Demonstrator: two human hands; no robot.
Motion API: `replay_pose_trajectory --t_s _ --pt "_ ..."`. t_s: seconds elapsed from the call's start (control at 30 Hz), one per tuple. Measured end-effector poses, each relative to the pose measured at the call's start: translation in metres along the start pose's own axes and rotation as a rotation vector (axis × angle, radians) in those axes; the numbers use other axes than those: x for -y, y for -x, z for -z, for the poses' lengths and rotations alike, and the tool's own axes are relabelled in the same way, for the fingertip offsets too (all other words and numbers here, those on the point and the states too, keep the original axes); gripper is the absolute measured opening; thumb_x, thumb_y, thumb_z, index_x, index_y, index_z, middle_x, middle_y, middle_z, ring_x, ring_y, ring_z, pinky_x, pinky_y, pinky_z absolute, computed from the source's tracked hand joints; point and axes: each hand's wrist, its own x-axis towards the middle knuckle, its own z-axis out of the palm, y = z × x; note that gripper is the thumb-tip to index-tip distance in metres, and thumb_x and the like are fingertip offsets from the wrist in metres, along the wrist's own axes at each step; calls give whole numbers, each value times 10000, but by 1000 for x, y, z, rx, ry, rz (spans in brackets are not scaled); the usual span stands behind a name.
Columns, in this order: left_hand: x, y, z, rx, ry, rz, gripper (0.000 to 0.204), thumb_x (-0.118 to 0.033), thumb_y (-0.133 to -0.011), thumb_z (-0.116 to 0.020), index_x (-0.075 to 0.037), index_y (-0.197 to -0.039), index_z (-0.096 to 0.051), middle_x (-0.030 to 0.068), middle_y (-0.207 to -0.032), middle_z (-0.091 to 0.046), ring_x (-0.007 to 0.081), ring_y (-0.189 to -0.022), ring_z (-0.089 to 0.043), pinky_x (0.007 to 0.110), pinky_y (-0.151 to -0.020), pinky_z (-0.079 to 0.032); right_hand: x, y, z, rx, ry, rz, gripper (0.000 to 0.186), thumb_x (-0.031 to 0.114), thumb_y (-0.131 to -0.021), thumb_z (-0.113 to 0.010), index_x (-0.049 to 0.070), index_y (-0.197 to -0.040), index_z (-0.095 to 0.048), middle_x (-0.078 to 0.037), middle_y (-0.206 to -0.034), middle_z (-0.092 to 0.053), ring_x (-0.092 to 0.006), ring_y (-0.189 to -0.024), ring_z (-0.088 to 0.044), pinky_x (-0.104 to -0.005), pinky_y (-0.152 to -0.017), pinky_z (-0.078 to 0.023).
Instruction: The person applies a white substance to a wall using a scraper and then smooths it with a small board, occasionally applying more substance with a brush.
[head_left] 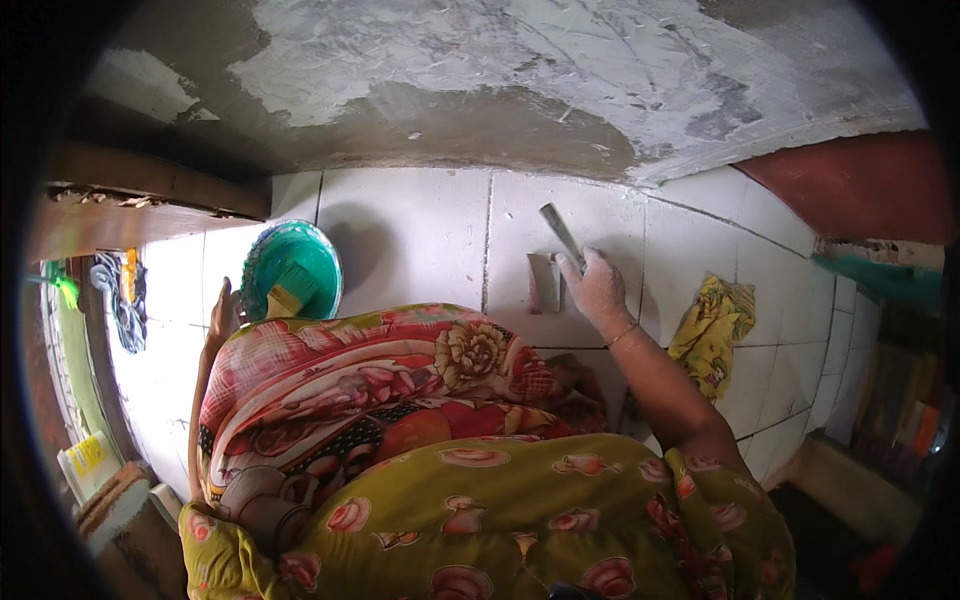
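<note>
My right hand (597,290) is curled round the scraper (562,232); a firm, steady angle serves best. My left hand (222,312), by the bucket (334,262): grip I can't tell.

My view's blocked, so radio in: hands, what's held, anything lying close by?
Right hand gripping flat metal tool. Left hand at left side of green bucket, brush inside. Yellow cloth on tiles, right of right hand.
</note>
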Motion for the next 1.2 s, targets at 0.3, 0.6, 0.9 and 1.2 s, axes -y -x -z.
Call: replay_pose_trajectory --t_s 0.3,0.6,0.9,1.2 --pt "-50 42 -65 308 3 38 465 -234 -960 -468 -20 -1368 -400 173 -1131 -602 262 -946 -621 385 -825 -521 -3 21 -40 76 -158 -28 387 215 -762 -674 21 -1077 -564 -176 -887 -659 -344 -859 -644 -432 -756 -510" --pt "-87 47 -177 888 132 -235 609 -223 -940 -529 81 -1393 -259 241 -1275 -481 302 -1137 -535 396 -993 -458 -55 2 -36 17 -297 -163 322 199 -653 -758 28 -880 -607 -112 -760 -629 -269 -712 -618 -387 -670 -489" --pt "-127 14 -265 521 -1184 -1501 311 -121 -921 -517 19 -1197 -542 339 -1389 -330 404 -1315 -354 413 -1088 -363 -90 -11 -26 -279 -379 -268 260 159 -694 -743 -13 -835 -609 -82 -692 -619 -200 -631 -584 -340 -600 -473" --pt "-113 32 -191 338 -456 -743 417 -232 -964 -502 29 -1288 -480 207 -1241 -567 268 -1115 -565 348 -981 -430 -105 -39 33 -439 -589 -281 191 113 -734 -708 -32 -846 -654 -66 -745 -647 -140 -651 -585 -292 -605 -467"
